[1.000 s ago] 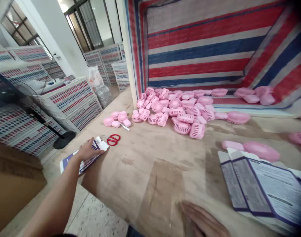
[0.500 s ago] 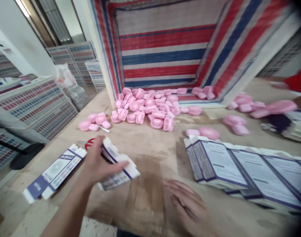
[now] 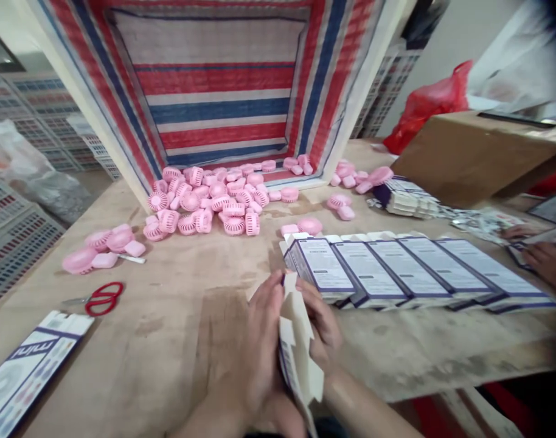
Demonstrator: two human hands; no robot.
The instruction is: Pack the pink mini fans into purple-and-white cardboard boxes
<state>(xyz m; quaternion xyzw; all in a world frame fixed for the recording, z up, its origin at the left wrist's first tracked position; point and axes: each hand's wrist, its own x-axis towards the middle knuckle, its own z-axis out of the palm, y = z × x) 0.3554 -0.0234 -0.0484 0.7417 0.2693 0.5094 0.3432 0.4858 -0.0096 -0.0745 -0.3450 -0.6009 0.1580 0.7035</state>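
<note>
2 hands, grip part-closed around open carton, near red scissors.

On our worktop, scissors and a box lie left of the left hand, fans ahead of it, before and partly in a crate; overlapping cartons lie right of the right hand, an open carton between both.
</note>
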